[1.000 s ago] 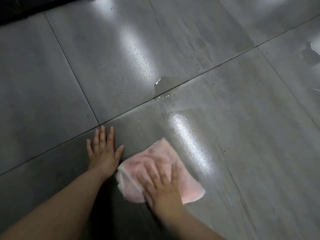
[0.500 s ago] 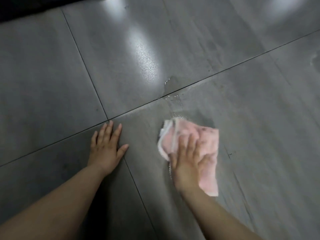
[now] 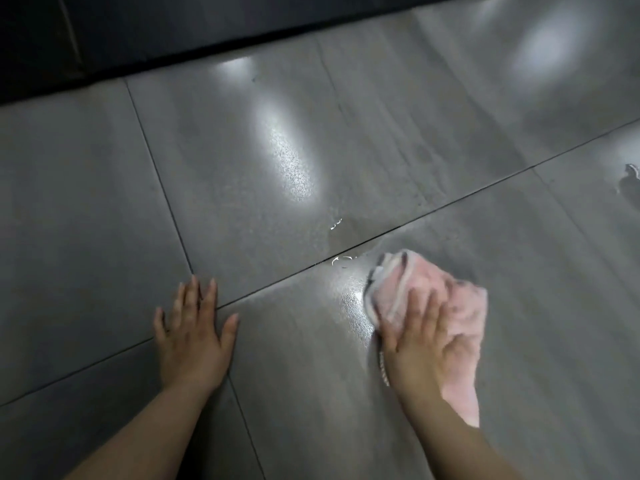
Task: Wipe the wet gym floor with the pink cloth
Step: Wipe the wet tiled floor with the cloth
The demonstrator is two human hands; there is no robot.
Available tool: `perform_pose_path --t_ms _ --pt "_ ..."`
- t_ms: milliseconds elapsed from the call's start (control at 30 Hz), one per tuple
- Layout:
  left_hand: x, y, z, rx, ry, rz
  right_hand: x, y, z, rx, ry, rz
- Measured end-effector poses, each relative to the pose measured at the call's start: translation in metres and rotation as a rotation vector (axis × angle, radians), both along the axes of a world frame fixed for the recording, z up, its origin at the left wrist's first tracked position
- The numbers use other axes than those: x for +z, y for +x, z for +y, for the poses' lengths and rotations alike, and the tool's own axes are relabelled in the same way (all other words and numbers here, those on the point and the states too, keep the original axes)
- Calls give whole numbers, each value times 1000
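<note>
The pink cloth lies crumpled on the grey tiled floor, right of centre. My right hand presses flat on it with fingers spread, covering its near half. A small puddle glistens on the tile joint just up and left of the cloth. My left hand rests flat on the bare floor to the left, fingers straight, holding nothing.
A dark band, perhaps a wall base or mat edge, runs across the top. Another patch of water shines at the far right edge. Ceiling lights reflect off the tiles.
My right hand has slid the cloth forward and to the right, up to the puddle at the tile joint. My left hand has stayed planted on the floor.
</note>
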State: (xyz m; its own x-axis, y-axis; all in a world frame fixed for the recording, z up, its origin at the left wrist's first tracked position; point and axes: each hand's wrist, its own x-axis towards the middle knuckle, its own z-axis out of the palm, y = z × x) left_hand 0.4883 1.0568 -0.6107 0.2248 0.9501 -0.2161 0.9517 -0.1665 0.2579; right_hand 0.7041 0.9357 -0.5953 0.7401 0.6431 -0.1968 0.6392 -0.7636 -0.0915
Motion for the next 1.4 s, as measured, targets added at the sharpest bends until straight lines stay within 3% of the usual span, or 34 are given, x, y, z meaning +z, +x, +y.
perform_pose_path --t_ms 100,167,200,267,333,433,467,567,667,700,767,833,933,1000,1067,1133,1233,1300,1400 --pt "-2 -2 2 -7 -2 33 -11 -51 13 654 5 41" --pt "-1 -2 4 -33 -51 35 -12 -35 19 853 29 144" --pt "-2 -3 5 -42 -75 28 -14 -15 19 894 76 99" --pt "-3 -5 6 -43 -100 -1 -21 26 19 757 114 3" --pt "-4 -7 6 -57 -99 -31 -15 55 26 338 151 2" --pt "-7 -7 6 -77 -89 -51 1 66 63 -218 47 112" --pt "-9 -8 6 -80 -89 -53 6 64 78 -217 63 51" --pt "-18 -12 4 -76 -64 -72 11 37 126 111 193 -137" --pt "-20 -12 3 -72 -63 -66 2 -21 149 497 48 220" --pt "-20 -12 4 -76 -55 -53 -1 -29 149 610 20 276" --pt "-19 -10 5 -72 -7 -24 -6 -6 143 739 -19 209" --pt "-20 -9 5 -66 18 4 -8 40 133 614 -30 111" --pt "-19 -10 6 -64 18 25 2 85 126 98 -12 122" --pt "-19 -10 4 -73 -6 32 0 65 130 -108 -78 157" --pt "-18 -10 5 -75 12 26 -6 21 133 20 -27 117" --pt "-19 -9 5 -73 33 16 -17 -24 121 365 152 -1" --pt "-19 -9 5 -87 31 2 -21 -28 93 699 172 -74" --pt "-19 -11 5 -90 16 1 -26 5 72 632 147 -155" --pt "-20 -12 5 -92 9 -7 -22 45 37 197 38 -106"
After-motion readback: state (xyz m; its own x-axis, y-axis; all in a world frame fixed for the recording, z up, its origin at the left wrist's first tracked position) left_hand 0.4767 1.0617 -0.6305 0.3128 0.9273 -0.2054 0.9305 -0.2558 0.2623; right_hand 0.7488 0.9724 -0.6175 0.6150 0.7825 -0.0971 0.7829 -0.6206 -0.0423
